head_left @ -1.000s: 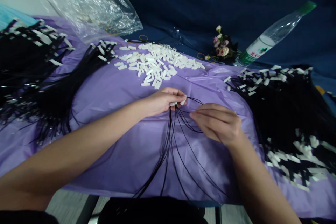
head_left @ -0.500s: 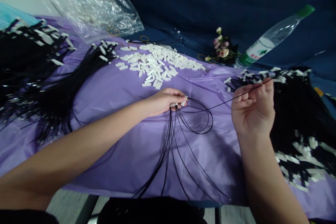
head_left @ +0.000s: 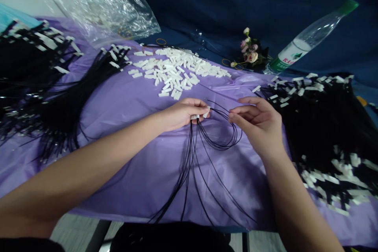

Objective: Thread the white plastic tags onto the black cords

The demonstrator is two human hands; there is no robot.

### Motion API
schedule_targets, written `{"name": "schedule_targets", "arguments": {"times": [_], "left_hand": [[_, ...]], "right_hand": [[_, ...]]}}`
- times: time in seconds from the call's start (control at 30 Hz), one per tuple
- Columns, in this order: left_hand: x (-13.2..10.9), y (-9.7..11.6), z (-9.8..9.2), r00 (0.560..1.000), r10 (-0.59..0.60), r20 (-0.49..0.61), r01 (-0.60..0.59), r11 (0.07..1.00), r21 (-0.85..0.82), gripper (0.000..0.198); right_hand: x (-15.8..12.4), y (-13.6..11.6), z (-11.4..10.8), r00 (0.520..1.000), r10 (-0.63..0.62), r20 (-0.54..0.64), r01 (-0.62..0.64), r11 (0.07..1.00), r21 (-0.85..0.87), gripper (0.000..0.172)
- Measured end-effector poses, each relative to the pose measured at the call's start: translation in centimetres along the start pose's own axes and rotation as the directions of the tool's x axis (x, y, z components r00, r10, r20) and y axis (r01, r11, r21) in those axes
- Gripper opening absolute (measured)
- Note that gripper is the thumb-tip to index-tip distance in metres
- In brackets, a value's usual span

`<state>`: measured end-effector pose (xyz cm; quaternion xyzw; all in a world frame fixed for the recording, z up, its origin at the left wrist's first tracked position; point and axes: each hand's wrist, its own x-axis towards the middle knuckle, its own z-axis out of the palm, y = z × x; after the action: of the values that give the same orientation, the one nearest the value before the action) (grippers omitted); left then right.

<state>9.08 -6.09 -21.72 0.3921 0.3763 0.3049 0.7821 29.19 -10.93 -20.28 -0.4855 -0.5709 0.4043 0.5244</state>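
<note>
Between thumb and fingers, my left hand (head_left: 193, 110) pinches small white connectors (head_left: 206, 112) above the middle of the purple cloth. Thin black wires (head_left: 189, 157) hang from them toward the table's front edge, while others curve right in a loop (head_left: 226, 147). My right hand (head_left: 256, 122) is closed at the right of that loop, thumb and forefinger pinching a black wire. The wire's free end (head_left: 211, 101) points left, just above the connectors. Beyond my left hand lies a heap of loose white connectors (head_left: 177, 71).
Bundles of black wires with white ends lie on the left (head_left: 67, 98) and the right (head_left: 321, 126). At the back are a clear plastic bag (head_left: 103, 8), a small bunch of artificial flowers (head_left: 249, 51) and a tilted plastic bottle (head_left: 304, 47). The purple tablecloth (head_left: 141, 177) is wrinkled.
My right hand has come left from the wire bundle, drawing the stretched wire back toward my left hand; its end now shows near the connectors. My left hand has stayed in place.
</note>
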Motion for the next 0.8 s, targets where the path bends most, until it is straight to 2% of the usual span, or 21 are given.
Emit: {"name": "schedule_targets", "arguments": {"times": [0.13, 0.27, 0.5, 0.8], "left_hand": [[0.11, -0.18, -0.22, 0.999, 0.024, -0.028, -0.026, 0.998, -0.059, 0.005], [0.18, -0.47, -0.41, 0.997, 0.058, -0.051, -0.062, 0.995, -0.079, 0.007], [0.25, -0.79, -0.58, 0.991, 0.113, -0.072, -0.118, 0.99, -0.073, 0.011], [0.07, -0.56, -0.11, 0.987, 0.098, -0.124, -0.108, 0.991, -0.078, 0.008]], "right_hand": [[-0.45, -0.57, 0.16, 0.995, -0.075, -0.067, 0.066, 0.99, -0.124, 0.031], [-0.7, -0.64, 0.05, 0.993, -0.102, -0.065, 0.087, 0.976, -0.201, 0.029], [-0.66, -0.29, 0.04, 0.995, -0.079, -0.068, 0.062, 0.973, -0.224, 0.028], [-0.64, -0.21, 0.04, 0.999, -0.033, -0.038, 0.024, 0.978, -0.209, 0.028]]}}
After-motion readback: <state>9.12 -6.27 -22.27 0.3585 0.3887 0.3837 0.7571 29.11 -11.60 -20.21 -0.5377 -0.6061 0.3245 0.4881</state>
